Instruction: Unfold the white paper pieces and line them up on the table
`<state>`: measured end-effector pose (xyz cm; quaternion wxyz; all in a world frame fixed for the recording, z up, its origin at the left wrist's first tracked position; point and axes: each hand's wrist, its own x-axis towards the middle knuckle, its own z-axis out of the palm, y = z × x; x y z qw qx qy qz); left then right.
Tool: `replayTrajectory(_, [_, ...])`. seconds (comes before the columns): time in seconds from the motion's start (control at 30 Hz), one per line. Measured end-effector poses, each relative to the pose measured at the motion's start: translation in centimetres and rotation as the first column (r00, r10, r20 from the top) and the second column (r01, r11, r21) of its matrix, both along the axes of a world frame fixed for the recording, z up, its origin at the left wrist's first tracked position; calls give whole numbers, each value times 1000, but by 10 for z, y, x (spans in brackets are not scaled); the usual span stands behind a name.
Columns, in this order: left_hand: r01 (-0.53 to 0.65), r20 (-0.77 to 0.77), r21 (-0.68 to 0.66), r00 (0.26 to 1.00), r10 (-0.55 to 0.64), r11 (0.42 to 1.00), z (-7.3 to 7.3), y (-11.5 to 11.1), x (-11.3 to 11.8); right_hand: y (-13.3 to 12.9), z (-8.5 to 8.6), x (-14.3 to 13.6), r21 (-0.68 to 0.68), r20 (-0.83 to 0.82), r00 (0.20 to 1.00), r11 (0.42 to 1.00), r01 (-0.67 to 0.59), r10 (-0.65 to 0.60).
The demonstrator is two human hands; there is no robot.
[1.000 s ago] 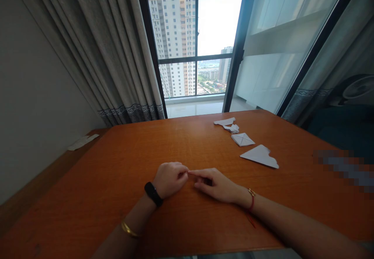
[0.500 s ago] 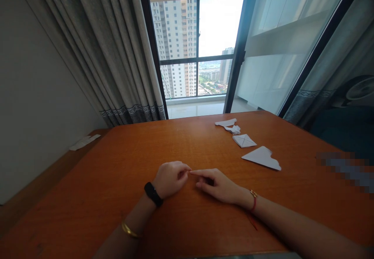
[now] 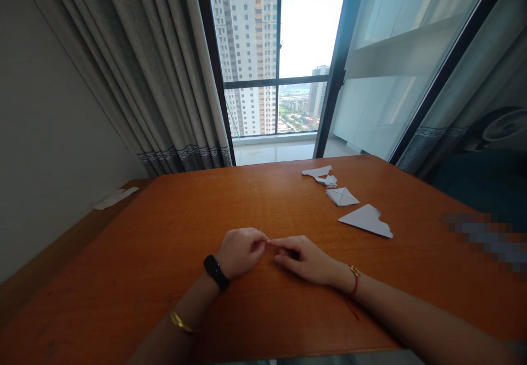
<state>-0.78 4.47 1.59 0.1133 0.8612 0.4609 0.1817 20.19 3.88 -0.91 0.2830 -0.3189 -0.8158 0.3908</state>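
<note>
Both my hands are over the wooden table (image 3: 173, 228), near its middle. My left hand (image 3: 242, 252) is closed, its fingers curled toward the thumb. Anything in that grip is hidden or too small to name. The index finger of my right hand (image 3: 304, 258) stretches out, and its tip meets the fingertips of the left. A gap shows between the right thumb and index finger, and I see nothing held there. Nearest to the right hand lies a cut piece of folded white paper (image 3: 368, 221). Beyond it is a square of folded paper (image 3: 342, 196) with crossing creases.
Farther back lie a small crumpled stack of paper (image 3: 328, 181) and a paper strip (image 3: 317, 171). More white paper (image 3: 116, 198) rests on a ledge at the left wall. A blurred-out patch (image 3: 489, 239) covers something at the right. Curtains and a window stand behind the table.
The view has shifted very slightly. Both hands keep nearly the same pose, fingertips still touching, and the papers stay in place.
</note>
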Motion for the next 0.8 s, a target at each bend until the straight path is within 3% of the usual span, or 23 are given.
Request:
replayTrajectory(0.13, [-49,-23,12,999,49,999,-2,2,-3,0,0,1,59,6,999,998,34,-35])
replayTrajectory(0.27, [-124,-7,20,992,124,992,-5,5,-6,5,3,6,103,-16,984,979,179,-178])
replayTrajectory(0.33, [-71,9,11,997,71,997,-5,4,-4,7,4,8,99,-13,980,975,198,-198])
replayTrajectory(0.47, [53,-23,4,998,-53,999,-6,0,1,5,6,7,113,22,994,988,107,-110])
replayTrajectory(0.67, [70,-25,5,997,-69,998,-7,0,1,3,8,5,186,99,990,979,86,-105])
replayTrajectory(0.73, [64,2,3,998,-64,998,-6,0,-1,9,12,9,227,155,975,966,122,-160])
replayTrajectory(0.8, [54,11,-1,998,-54,999,-5,1,-1,16,19,19,309,249,916,922,234,-316])
